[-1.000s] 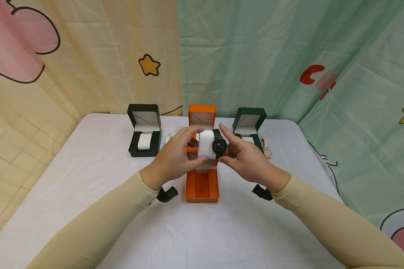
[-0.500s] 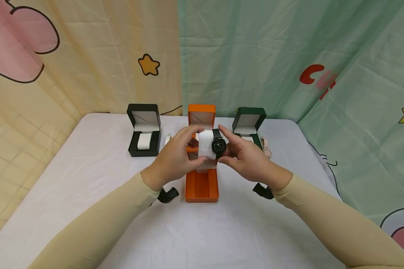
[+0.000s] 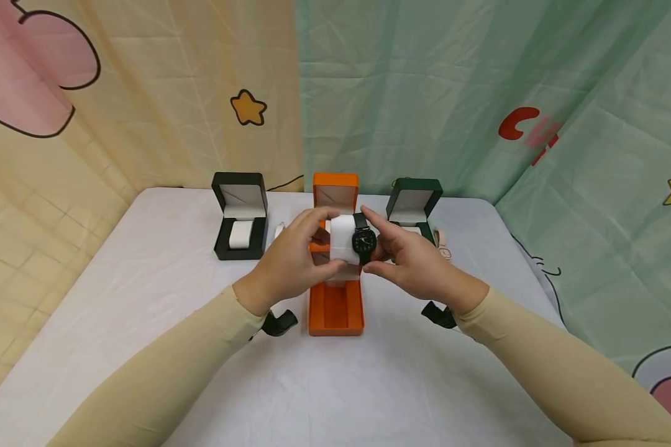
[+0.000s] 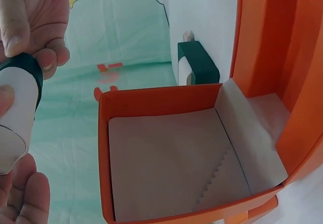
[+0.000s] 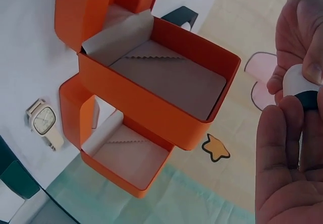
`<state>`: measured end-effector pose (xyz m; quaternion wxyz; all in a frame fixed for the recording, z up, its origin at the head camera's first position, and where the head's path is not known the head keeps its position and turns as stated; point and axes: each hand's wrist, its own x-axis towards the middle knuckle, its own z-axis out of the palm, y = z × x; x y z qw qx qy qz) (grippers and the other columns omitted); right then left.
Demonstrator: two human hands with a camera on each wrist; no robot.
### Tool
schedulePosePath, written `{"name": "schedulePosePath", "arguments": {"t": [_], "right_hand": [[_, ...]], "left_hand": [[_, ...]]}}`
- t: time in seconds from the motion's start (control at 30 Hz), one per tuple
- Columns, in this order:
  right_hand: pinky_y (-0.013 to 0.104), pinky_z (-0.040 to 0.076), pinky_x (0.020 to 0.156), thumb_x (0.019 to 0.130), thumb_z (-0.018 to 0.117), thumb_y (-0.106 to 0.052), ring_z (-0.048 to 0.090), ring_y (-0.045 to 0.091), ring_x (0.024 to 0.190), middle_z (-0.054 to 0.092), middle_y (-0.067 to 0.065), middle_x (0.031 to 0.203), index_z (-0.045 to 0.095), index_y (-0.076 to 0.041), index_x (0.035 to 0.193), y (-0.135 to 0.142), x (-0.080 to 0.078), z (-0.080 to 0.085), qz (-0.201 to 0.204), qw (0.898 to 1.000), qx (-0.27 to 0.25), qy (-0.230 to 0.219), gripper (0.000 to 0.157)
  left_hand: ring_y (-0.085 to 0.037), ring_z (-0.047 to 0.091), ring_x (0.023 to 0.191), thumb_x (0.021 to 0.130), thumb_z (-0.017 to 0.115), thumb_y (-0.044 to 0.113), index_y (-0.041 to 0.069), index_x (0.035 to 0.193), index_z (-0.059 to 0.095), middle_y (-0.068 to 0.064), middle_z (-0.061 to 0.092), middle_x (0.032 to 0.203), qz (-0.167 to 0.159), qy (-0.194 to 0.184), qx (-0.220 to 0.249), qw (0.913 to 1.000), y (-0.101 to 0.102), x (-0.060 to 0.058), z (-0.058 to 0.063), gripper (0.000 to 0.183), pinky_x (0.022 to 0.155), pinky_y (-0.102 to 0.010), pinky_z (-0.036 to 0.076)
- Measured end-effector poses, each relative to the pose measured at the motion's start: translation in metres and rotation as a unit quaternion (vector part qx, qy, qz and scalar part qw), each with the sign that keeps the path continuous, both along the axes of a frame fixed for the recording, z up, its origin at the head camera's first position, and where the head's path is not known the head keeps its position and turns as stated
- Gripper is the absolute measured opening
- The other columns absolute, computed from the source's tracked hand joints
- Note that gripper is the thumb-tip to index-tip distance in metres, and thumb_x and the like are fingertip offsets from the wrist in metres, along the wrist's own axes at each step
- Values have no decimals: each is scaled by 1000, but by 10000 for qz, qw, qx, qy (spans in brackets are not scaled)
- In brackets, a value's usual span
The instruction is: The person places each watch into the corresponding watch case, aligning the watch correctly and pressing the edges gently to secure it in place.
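Note:
My left hand (image 3: 291,254) grips a white watch cushion (image 3: 343,239), thumb below and fingers above. Around the cushion's right end goes a wristwatch (image 3: 363,241) with a black dial and dark strap. My right hand (image 3: 410,257) holds this watch at its strap, thumb near the bottom and forefinger at the top. In the right wrist view, the strap (image 5: 307,100) lies against the right fingertips. Both hands are raised over an open orange watch box (image 3: 335,329), whose base has no cushion in it. The hands partly cover its upright lid.
Behind stand an open black box (image 3: 222,245) with a white cushion (image 3: 240,234), another open orange box (image 3: 335,180), and an open dark green box (image 3: 415,185). A pale watch (image 5: 43,119) lies near an orange box. A pink watch (image 3: 440,239) lies beside the green box.

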<state>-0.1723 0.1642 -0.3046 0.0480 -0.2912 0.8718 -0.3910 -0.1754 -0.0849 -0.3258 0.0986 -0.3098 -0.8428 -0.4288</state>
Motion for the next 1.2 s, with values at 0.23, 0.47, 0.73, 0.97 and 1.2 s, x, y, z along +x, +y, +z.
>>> {"name": "schedulePosePath", "arguments": {"t": [0.23, 0.47, 0.73, 0.97, 1.2], "right_hand": [[26, 62, 77, 91, 80, -2, 68, 21, 82, 69, 4, 88, 22, -17, 169, -1, 1, -2, -58, 9994, -309, -163, 98], [26, 60, 73, 91, 81, -4, 67, 22, 78, 68, 4, 87, 17, -21, 170, -2, 1, -3, -205, 9993, -290, -149, 103], [25, 62, 79, 92, 79, -2, 68, 16, 86, 73, 8, 103, 22, -18, 169, -4, 5, -5, -39, 9994, -289, 211, 98], [23, 59, 70, 92, 79, -1, 61, 20, 76, 66, 8, 92, 29, -18, 167, -6, 8, -5, -95, 9974, -630, 331, 91], [26, 63, 77, 92, 79, -1, 66, 17, 81, 71, 11, 110, 24, -18, 169, -10, 7, -9, -76, 9974, -636, 332, 96]], "left_hand": [[-22, 67, 105, 86, 87, 9, 5, 147, 47, -11, 55, 137, 32, -133, 22, 9999, -1, 1, 3, 73, 89, -35, 64], [-22, 66, 105, 86, 86, 8, 5, 147, 47, -12, 54, 139, 23, -96, 125, 9999, 2, -1, 0, 73, 88, -35, 64], [-22, 67, 106, 86, 87, 10, 6, 147, 47, -11, 56, 137, -2, -123, 103, 9999, 2, 0, 2, 73, 89, -35, 64], [-23, 67, 103, 85, 88, 9, 3, 147, 47, -13, 57, 134, 92, 7, 150, 9998, 1, 1, 5, 74, 91, -39, 63], [-22, 67, 103, 85, 87, 9, 4, 146, 48, -13, 57, 135, 78, -28, 207, 9998, 2, 0, 4, 72, 91, -37, 63]]}}
